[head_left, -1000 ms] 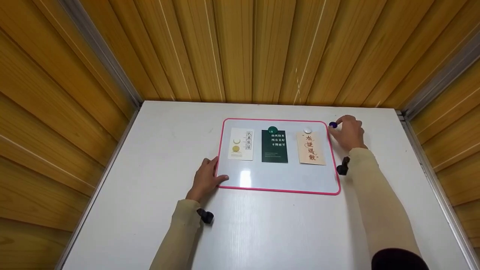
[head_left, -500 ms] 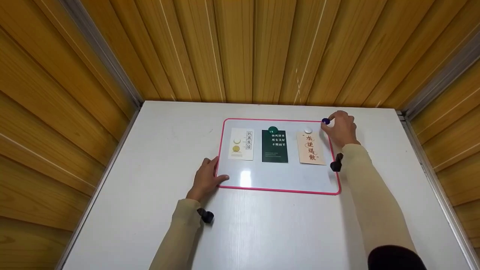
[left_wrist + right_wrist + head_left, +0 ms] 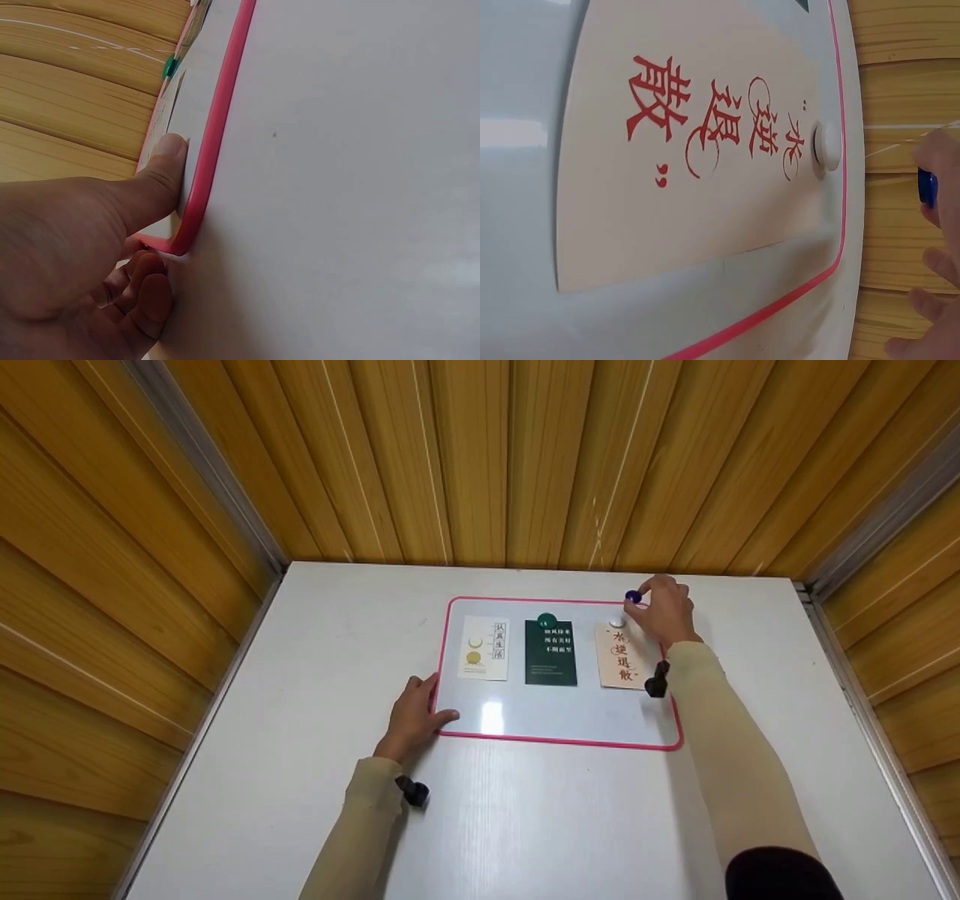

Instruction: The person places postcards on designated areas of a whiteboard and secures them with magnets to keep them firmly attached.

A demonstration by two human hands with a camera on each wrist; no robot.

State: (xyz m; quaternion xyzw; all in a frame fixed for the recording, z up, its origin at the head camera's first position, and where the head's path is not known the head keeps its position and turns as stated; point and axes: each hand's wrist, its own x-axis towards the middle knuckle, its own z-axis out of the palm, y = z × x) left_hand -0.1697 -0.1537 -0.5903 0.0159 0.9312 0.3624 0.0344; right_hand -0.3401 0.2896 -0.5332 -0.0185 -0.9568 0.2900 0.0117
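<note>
A small whiteboard with a pink frame lies on the table, bearing three cards. At its lower left corner my left hand grips the edge; the left wrist view shows the thumb on top and the fingers curled by the side. My right hand pinches a dark blue round magnet between thumb and forefinger, above the board's upper right edge. Below it, a white magnet sits at the top of the cream card with red writing. A green magnet tops the dark green card.
On the board's left lies a white card with a yellow moon print and no magnet on it. A wood-slat wall rises behind the white table, with more slats at both sides.
My right hand has moved left with the blue magnet, from beside the board's right edge to over its top right part. The left hand has stayed in place.
</note>
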